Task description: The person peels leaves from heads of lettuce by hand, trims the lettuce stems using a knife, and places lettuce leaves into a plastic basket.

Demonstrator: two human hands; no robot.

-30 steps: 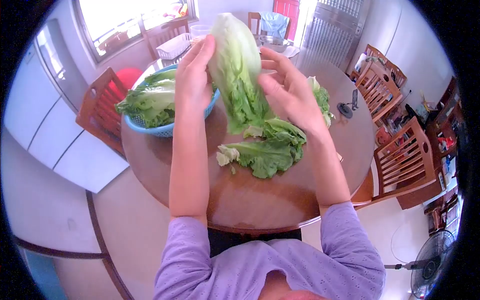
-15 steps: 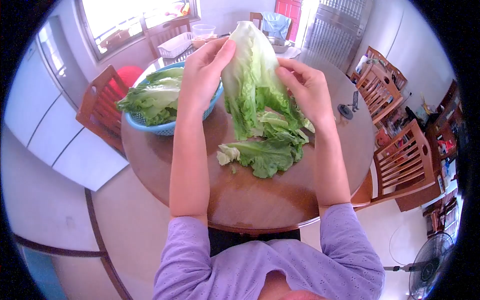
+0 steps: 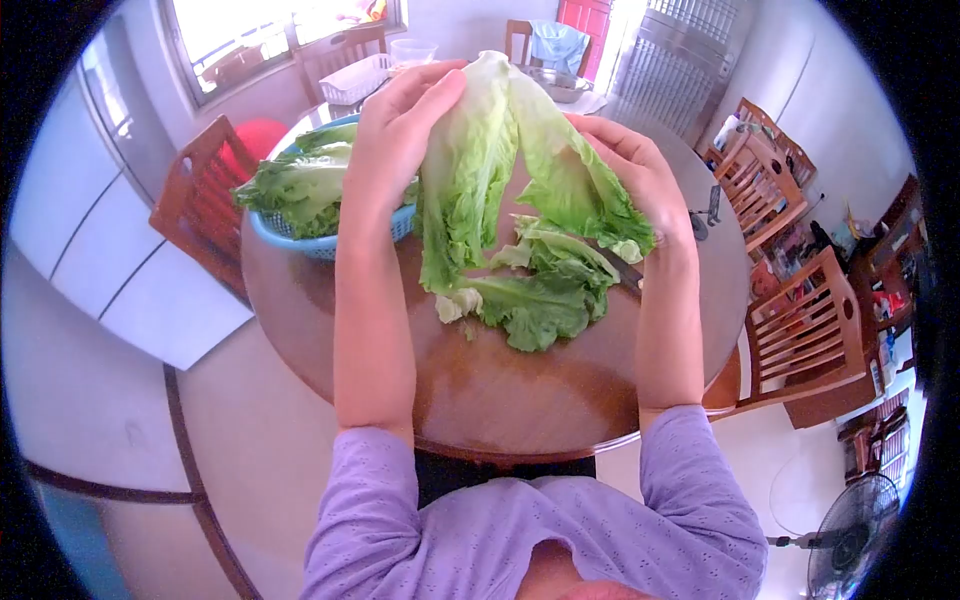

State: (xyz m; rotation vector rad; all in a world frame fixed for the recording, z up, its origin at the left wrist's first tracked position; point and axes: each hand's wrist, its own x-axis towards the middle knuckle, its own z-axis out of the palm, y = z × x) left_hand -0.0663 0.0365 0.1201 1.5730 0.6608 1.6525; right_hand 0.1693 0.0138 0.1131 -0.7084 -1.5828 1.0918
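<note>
Between my hands hangs a pale green lettuce [image 3: 478,150], its two halves spread apart and joined near the white top. My left hand [image 3: 400,125] grips its left side, fingers behind and thumb in front. On the other side, my right hand [image 3: 635,165] holds the right-hand leaves, its fingertips partly hidden behind them. Loose lettuce leaves [image 3: 545,300] lie on the round brown table [image 3: 500,400] below. A blue basket [image 3: 325,246] with more lettuce [image 3: 305,185] stands to the left, partly covered by my left hand and forearm.
At the table's far side are a white basket [image 3: 355,80], a clear plastic tub [image 3: 413,50] and a metal basin [image 3: 556,85]. A small black stand [image 3: 700,225] is at the right. Wooden chairs [image 3: 812,320] surround the table, and a fan [image 3: 850,540] stands at lower right.
The lettuce has been spread from one upright bunch into two parts. My right hand has moved right and slightly down with its leaves.
</note>
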